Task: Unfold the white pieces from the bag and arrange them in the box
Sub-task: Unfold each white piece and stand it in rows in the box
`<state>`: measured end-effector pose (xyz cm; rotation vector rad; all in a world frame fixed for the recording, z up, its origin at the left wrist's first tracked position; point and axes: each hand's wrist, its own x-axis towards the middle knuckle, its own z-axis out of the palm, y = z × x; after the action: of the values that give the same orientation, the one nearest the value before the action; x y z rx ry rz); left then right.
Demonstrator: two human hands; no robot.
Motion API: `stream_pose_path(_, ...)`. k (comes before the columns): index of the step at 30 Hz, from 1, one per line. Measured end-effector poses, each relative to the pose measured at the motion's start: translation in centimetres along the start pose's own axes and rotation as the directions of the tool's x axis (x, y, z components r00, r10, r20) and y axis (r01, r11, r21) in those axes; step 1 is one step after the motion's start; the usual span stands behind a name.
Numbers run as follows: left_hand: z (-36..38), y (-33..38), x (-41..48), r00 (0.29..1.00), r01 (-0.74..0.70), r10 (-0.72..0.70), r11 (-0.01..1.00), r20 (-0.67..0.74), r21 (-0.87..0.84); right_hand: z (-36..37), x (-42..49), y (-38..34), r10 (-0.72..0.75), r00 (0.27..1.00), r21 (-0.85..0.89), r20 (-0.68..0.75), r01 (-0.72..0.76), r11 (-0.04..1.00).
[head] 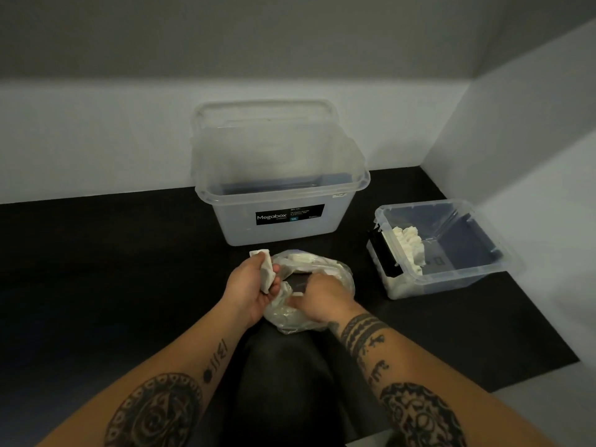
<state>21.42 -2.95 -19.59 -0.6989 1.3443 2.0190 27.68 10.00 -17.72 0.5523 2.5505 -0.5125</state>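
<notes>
Head view: your left grip (pixel 251 287) clutches folded white pieces (pixel 267 275); right grip (pixel 319 298), inside the bag (pixel 338 272), state unclear; the box (pixel 451 279) sits frame-right, nearer it.

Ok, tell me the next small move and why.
Probably draw the right hand out of the bag with a piece: the left hand already grips folded white pieces, and the small box has room.

It is looking like a bare, set-up corner rather than a lived-in room: plain white walls (pixel 96 140) are meeting at an angle, a black mat (pixel 113 253) is covering the floor, and a big clear storage tub (pixel 225 224) and a smaller box (pixel 451 279) are sitting on it.
</notes>
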Motion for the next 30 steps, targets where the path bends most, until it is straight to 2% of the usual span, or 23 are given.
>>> stream_pose_path(2,-0.1,-0.5,-0.1,1.0,-0.031,0.031,0.999,-0.003,0.011,1.4,0.0,-0.2,-0.003,0.999,-0.113,-0.042,-0.002,0.994)
stream_pose_path(4,-0.2,-0.9,-0.3,0.999,-0.047,0.047,0.999,0.003,0.008,2.2,0.0,-0.2,-0.015,0.999,-0.148,-0.049,0.008,0.989)
stream_pose_path(11,-0.4,-0.7,-0.6,0.998,-0.056,0.056,0.998,0.019,0.016,1.5,-0.2,0.8,-0.054,0.998,0.029,0.022,0.053,0.998)
stream_pose_path(15,0.0,-0.2,-0.6,0.997,-0.073,0.073,0.996,0.003,0.056,-1.3,-0.9,1.1,-0.075,0.995,0.155,-0.065,0.084,0.984)
stream_pose_path(17,0.3,0.0,-0.6,0.997,-0.076,0.077,0.995,-0.014,0.062,-2.7,-1.2,1.1,-0.091,0.991,0.274,-0.101,0.116,0.955)
stream_pose_path(20,0.7,0.5,-1.0,0.999,-0.046,0.047,0.998,-0.028,0.038,-4.5,-1.5,1.1,-0.119,0.985,0.542,-0.128,0.169,0.823)
stream_pose_path(21,0.9,0.6,-1.3,0.999,-0.039,0.039,0.999,-0.011,0.018,-5.1,-1.7,1.1,-0.124,0.984,0.652,-0.127,0.177,0.737)
stream_pose_path(23,1.0,0.8,-1.7,0.997,-0.041,0.041,0.999,0.073,-0.004,-6.3,-1.9,0.8,-0.126,0.989,0.856,-0.079,0.132,0.5)
stream_pose_path(25,1.3,0.9,-2.0,0.98,-0.037,0.037,0.999,0.195,-0.004,-7.4,-2.2,0.3,-0.137,0.99,0.964,0.011,0.026,0.263)
stream_pose_path(26,1.5,1.0,-2.3,0.967,-0.031,0.03,1.0,0.253,0.002,-7.8,-2.3,0.1,-0.143,0.989,0.981,0.045,-0.016,0.195)
stream_pose_path(28,2.2,1.2,-3.0,0.94,0.014,-0.01,1.0,0.34,-0.01,-8.0,-2.2,-0.3,-0.135,0.988,0.985,0.079,-0.057,0.163)
stream_pose_path(30,2.9,1.3,-3.4,0.915,0.082,-0.059,0.996,0.399,-0.039,-7.9,-2.1,-0.5,-0.068,0.997,0.969,0.047,-0.029,0.244)
